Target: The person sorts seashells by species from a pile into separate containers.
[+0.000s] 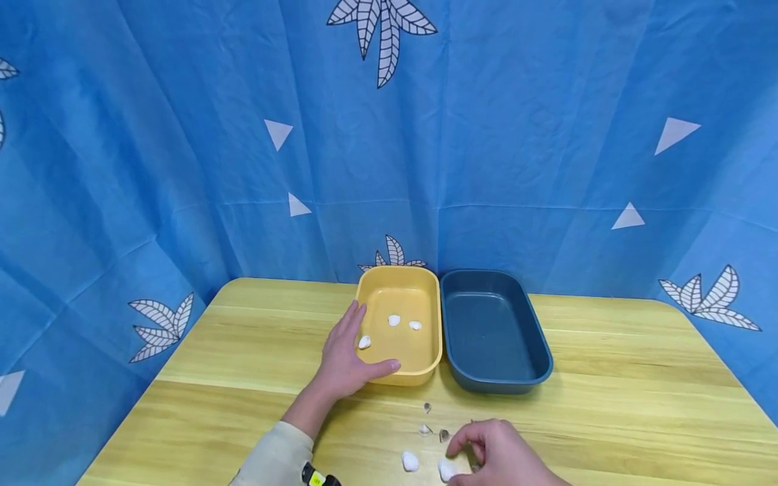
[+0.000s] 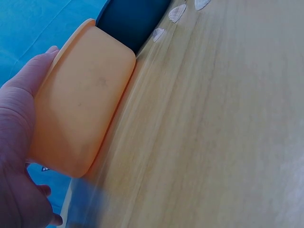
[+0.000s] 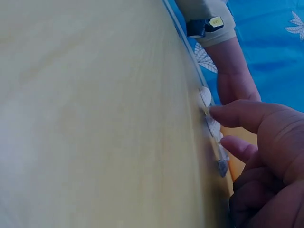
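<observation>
A yellow plastic tub [image 1: 429, 368] with several white seashells in it stands at the middle of the table. My left hand [image 1: 345, 361] rests against its near left corner, fingers extended along the left side and thumb at the near rim. In the left wrist view the thumb [image 2: 35, 71] lies along the rim of the tub [image 2: 85, 99]. At the front edge of the head view, my right hand [image 1: 501, 453] pinches a white seashell [image 1: 446, 469] on the table between thumb and index finger. Another white seashell [image 1: 410, 462] lies just left of it.
A dark blue tub [image 1: 495, 386] stands right beside the yellow one, with nothing in it. Smaller shells, among them a brownish one [image 1: 444, 435] and a dark one [image 1: 427, 408], lie between the tubs and my right hand. Behind the wooden table [image 1: 626, 378] hangs a blue patterned curtain [image 1: 516, 135].
</observation>
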A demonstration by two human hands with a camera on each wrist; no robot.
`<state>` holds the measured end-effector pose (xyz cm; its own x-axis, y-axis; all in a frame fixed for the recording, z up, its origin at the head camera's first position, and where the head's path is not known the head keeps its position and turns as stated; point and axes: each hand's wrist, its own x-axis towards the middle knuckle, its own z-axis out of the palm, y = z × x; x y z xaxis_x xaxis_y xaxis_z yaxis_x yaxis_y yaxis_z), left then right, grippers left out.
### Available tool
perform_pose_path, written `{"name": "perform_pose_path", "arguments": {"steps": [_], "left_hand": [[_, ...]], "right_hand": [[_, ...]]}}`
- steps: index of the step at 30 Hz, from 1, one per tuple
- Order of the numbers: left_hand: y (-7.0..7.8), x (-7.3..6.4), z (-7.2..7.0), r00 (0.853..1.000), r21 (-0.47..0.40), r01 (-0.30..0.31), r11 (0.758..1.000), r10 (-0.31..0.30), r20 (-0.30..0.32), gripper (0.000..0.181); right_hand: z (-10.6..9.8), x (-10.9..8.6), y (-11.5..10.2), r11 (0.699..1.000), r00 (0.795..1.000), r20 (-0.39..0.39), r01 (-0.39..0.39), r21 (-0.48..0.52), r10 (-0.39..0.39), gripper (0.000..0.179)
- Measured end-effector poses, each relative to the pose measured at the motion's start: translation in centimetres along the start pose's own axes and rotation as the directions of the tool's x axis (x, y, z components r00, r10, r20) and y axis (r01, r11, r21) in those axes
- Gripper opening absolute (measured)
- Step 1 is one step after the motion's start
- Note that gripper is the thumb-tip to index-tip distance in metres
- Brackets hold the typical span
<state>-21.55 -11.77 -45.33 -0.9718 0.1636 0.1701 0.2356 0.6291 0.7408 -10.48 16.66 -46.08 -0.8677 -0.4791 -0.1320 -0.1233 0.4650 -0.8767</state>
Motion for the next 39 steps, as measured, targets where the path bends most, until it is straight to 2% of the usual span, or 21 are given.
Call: {"name": "perform_pose_path", "arguments": {"steps": [18, 30, 34, 39], "left_hand": [[-0.1, -0.2, 0.2, 1.0, 0.005, 0.003, 1.0, -0.003, -0.001, 0.12], [-0.2, 0.0, 0.2, 1.0, 0.001, -0.004, 1.0, 0.004, 0.001, 0.121], [-0.3, 0.1, 0.1, 1.0, 0.0, -0.002, 1.0, 0.002, -0.003, 0.121], [-0.3, 0.1, 0.1, 1.0, 0.007, 0.001, 1.0, -0.001, -0.007, 0.12]], "right_hand": [[0.6, 0.4, 0.6, 0.994, 0.993, 0.06, 0.106, -0.026, -0.104, 0.015], [0.2, 0.0, -0.4, 0.997, 0.999, 0.048, 0.018, 0.07, -0.021, 0.016], [-0.1, 0.0, -1.0, 0.996, 0.998, 0.03, 0.055, 0.069, -0.057, 0.019], [-0.5, 0.0, -1.8, 0.988, 0.988, -0.008, 0.154, 0.028, -0.153, 0.021]]}}
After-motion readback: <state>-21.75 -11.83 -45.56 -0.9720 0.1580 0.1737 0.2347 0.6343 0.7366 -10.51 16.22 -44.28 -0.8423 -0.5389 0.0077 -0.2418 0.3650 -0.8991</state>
